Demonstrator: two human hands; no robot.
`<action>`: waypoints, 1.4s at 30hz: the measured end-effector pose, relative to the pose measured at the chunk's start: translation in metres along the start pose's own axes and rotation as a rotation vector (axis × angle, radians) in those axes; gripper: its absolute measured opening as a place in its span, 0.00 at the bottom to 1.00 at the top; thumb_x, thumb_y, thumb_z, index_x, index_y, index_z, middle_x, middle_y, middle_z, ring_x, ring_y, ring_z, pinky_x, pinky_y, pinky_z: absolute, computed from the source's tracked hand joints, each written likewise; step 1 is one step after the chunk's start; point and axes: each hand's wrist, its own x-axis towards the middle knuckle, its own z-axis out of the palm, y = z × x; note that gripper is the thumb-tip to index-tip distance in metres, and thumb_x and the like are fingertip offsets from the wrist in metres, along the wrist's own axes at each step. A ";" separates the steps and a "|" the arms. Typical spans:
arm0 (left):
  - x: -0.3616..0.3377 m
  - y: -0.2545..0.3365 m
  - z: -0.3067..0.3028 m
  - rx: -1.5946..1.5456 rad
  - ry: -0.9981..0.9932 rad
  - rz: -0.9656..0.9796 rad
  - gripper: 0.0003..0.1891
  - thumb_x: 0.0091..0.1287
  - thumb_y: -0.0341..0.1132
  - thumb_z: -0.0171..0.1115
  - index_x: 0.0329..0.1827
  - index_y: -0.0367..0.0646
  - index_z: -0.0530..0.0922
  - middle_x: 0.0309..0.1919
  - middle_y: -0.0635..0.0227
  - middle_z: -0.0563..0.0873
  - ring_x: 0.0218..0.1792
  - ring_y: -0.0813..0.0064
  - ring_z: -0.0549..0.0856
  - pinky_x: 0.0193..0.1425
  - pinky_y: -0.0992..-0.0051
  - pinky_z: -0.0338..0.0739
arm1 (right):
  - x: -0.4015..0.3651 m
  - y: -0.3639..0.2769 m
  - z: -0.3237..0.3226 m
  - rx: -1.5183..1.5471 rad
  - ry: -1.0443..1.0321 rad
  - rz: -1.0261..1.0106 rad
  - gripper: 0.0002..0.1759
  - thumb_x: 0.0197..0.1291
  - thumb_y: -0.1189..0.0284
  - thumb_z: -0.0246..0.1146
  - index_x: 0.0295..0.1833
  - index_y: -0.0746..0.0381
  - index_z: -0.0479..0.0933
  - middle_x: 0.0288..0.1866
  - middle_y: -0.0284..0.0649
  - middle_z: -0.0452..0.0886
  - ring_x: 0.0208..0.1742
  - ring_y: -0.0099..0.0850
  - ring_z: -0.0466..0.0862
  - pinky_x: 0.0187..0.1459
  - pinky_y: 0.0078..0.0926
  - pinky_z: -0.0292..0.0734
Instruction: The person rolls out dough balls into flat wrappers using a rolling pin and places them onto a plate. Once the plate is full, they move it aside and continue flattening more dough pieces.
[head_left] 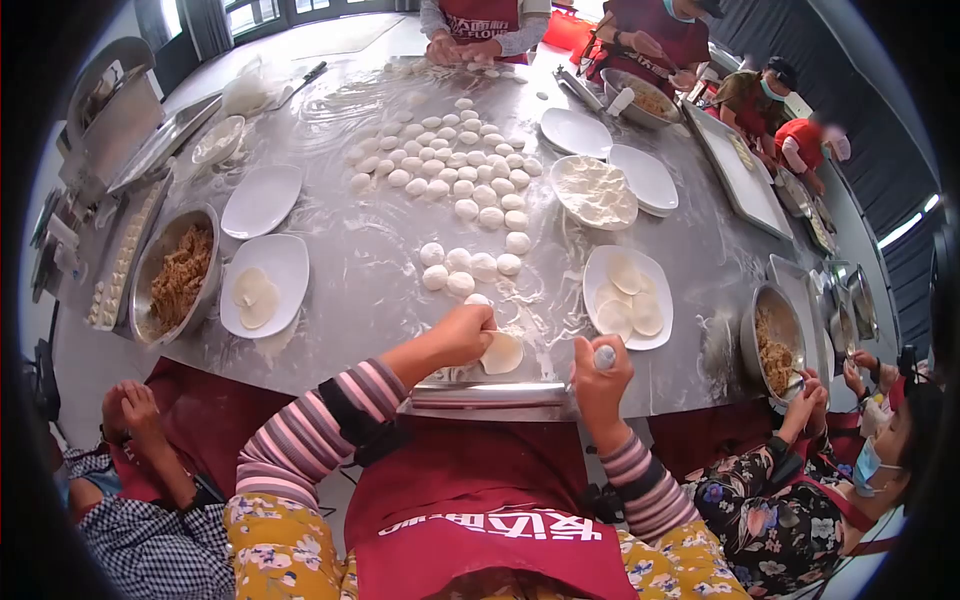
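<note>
My left hand (465,335) is closed, its fingers pinching the edge of a flat round dough wrapper (502,354) on the floured metal table. My right hand (602,388) is wrapped round the handle of a metal rolling pin (490,394), whose shiny barrel lies along the near table edge, just below the wrapper. The handle's pale end pokes out above my right fist. Small dough balls (459,260) sit just beyond my left hand. To the right, a white plate (655,338) holds several rolled wrappers (630,298).
A bowl of flour (594,192) stands farther back. Steel bowls of filling (182,278) (775,355) flank me. A plate (240,323) with wrappers lies at left. Co-workers sit close on both sides; another person's hands (465,50) work across the table.
</note>
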 end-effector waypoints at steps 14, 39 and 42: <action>0.003 -0.005 0.000 0.079 0.029 0.060 0.04 0.58 0.27 0.60 0.35 0.37 0.79 0.30 0.55 0.83 0.33 0.63 0.83 0.38 0.66 0.74 | 0.011 0.013 0.004 -0.060 -0.024 -0.058 0.11 0.52 0.78 0.67 0.27 0.64 0.69 0.18 0.40 0.72 0.18 0.30 0.73 0.23 0.28 0.68; 0.115 0.052 -0.027 0.480 0.259 0.025 0.15 0.58 0.41 0.65 0.38 0.36 0.78 0.37 0.54 0.82 0.39 0.56 0.82 0.44 0.61 0.76 | -0.006 -0.009 -0.018 0.063 -0.111 -0.148 0.13 0.51 0.78 0.70 0.28 0.62 0.69 0.17 0.38 0.71 0.17 0.26 0.72 0.20 0.24 0.66; 0.099 0.022 -0.027 0.703 0.304 0.055 0.16 0.55 0.41 0.67 0.38 0.36 0.78 0.39 0.51 0.81 0.43 0.53 0.81 0.46 0.57 0.76 | -0.006 -0.006 -0.016 0.056 -0.096 -0.148 0.13 0.51 0.78 0.69 0.28 0.62 0.69 0.16 0.38 0.70 0.16 0.25 0.71 0.20 0.24 0.65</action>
